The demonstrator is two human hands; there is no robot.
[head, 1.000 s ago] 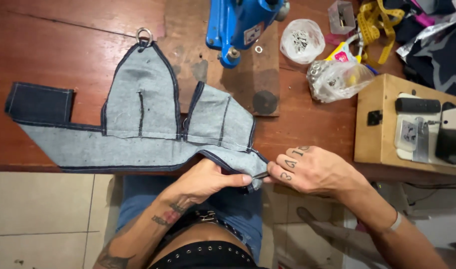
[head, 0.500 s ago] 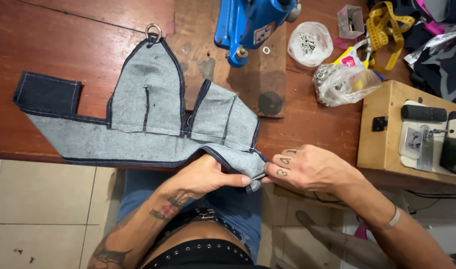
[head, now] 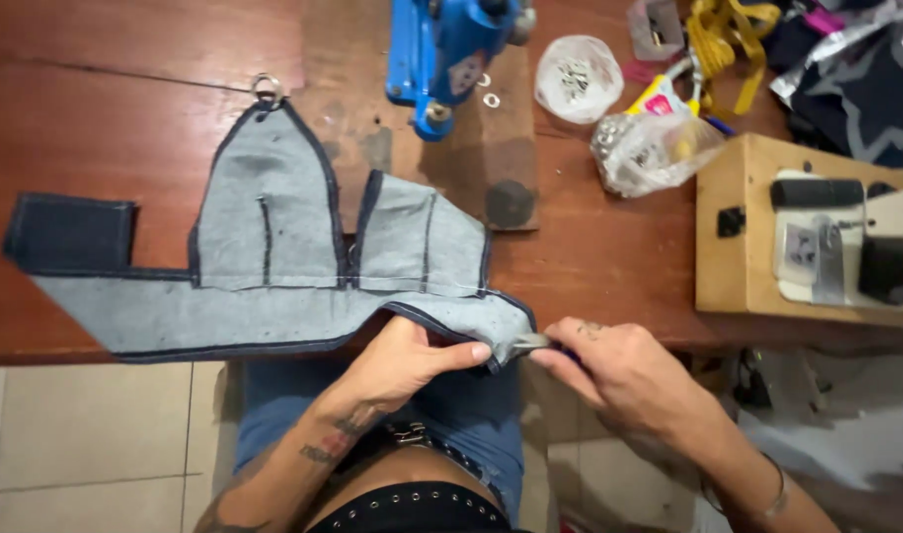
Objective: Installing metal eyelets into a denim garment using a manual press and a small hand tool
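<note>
We kept L hand [head: 412, 360] pinching denim piece [head: 303, 296] corner at counter [head: 125, 118] edge; R hand [head: 619, 380] closed tighter, gripping small metal tool [head: 532, 342] vs 0.5 s prior.

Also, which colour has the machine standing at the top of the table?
Bright blue: the machine shows best, and only, in the head view.

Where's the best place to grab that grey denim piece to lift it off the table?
Probably the denim piece by its lower band, coming from the table's near edge: that edge overhangs slightly, so fingers can slip beneath. The left hand already pinches it there.
</note>
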